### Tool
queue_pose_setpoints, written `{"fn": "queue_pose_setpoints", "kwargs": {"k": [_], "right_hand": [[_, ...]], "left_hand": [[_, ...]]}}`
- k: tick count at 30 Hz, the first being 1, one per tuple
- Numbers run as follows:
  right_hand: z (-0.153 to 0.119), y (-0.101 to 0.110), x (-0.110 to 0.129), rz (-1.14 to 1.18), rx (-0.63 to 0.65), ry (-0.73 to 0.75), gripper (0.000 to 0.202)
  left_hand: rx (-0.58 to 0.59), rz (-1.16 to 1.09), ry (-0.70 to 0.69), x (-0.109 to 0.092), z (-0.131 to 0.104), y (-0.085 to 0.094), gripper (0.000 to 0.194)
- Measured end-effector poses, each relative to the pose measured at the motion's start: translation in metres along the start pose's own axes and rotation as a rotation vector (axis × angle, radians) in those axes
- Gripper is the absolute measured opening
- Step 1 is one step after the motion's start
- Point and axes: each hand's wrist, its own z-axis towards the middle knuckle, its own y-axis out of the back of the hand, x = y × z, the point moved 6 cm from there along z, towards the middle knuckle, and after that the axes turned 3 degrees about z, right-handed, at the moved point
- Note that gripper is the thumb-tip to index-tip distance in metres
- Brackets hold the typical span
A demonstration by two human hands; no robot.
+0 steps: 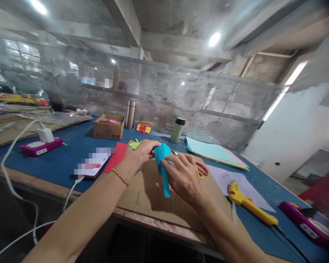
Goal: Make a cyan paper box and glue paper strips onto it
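Note:
A folded piece of bright blue paper [162, 150], with a strip hanging down from it, is held up above a sheet of brown cardboard [142, 193]. My left hand [147, 149] grips its left upper side between thumb and fingers. From the right, my right hand [183, 173] pinches the paper near the top of the hanging strip. A slim dark-tipped tool [174, 152] shows at the fingers of my right hand; what it is I cannot make out. Partly behind that hand lie scissors [203, 169] with red and yellow handles.
A yellow hot glue gun [249, 206] lies on white paper [222, 179] at the right, its cord trailing forward. Coloured sheets [216, 150], a green tumbler [178, 130], a steel flask [131, 115] and a cardboard box [108, 128] stand farther back. At left are a phone [94, 162] and purple power strip [41, 147].

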Motion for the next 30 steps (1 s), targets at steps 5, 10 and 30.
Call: {"fn": "queue_pose_setpoints", "kwargs": {"k": [5, 10, 30], "right_hand": [[0.001, 0.004, 0.007, -0.093, -0.038, -0.010, 0.021], [0.002, 0.004, 0.011, -0.105, -0.022, -0.013, 0.021], [-0.012, 0.006, -0.056, 0.460, -0.218, -0.567, 0.020]], "left_hand": [[-0.013, -0.028, 0.018, 0.003, 0.003, 0.000, 0.029], [-0.024, -0.036, 0.010, 0.007, 0.005, -0.001, 0.025], [-0.073, 0.268, -0.364, -0.027, -0.009, -0.003, 0.021]]}}
